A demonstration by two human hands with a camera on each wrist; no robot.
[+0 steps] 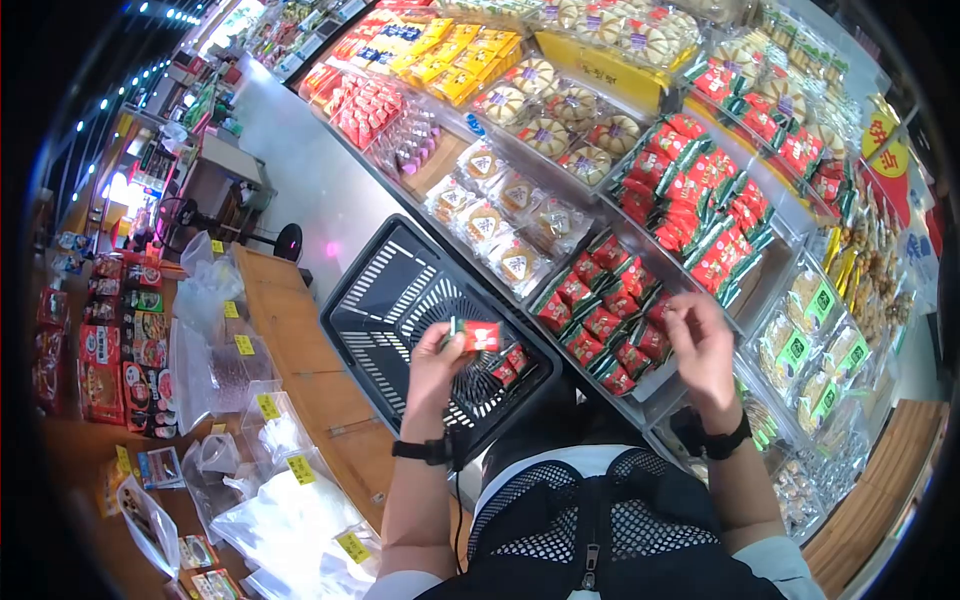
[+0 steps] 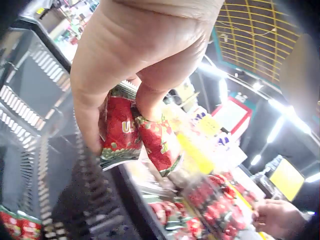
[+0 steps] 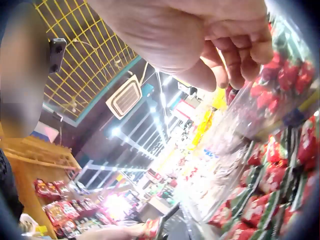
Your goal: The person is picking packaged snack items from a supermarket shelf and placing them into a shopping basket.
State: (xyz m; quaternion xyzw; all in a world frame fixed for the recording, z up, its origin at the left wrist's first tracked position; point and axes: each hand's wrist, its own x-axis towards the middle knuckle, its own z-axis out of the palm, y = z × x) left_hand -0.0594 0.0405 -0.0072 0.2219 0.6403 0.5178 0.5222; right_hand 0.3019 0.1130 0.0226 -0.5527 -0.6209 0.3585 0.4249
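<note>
My left hand (image 1: pixel 432 365) pinches small red-and-green snack packets over a dark grey shopping basket (image 1: pixel 345 290). Two held packets (image 2: pixel 122 127) show side by side between thumb and fingers in the left wrist view. Several more packets (image 1: pixel 510 362) lie inside the basket. Over the near display bin, my right hand (image 1: pixel 705 355) has loosely bent fingers. No packet shows between them in the right wrist view. Beneath and beside that hand, the bin is filled with similar red packets (image 1: pixel 603 322).
Past the bin is a larger heap of red packets (image 1: pixel 690 190). Round wrapped cakes (image 1: pixel 515 195) lie to its left, and green-labelled bags (image 1: pixel 815 350) to the right. A wooden counter (image 1: pixel 310 350) with clear plastic bags stands left of the basket.
</note>
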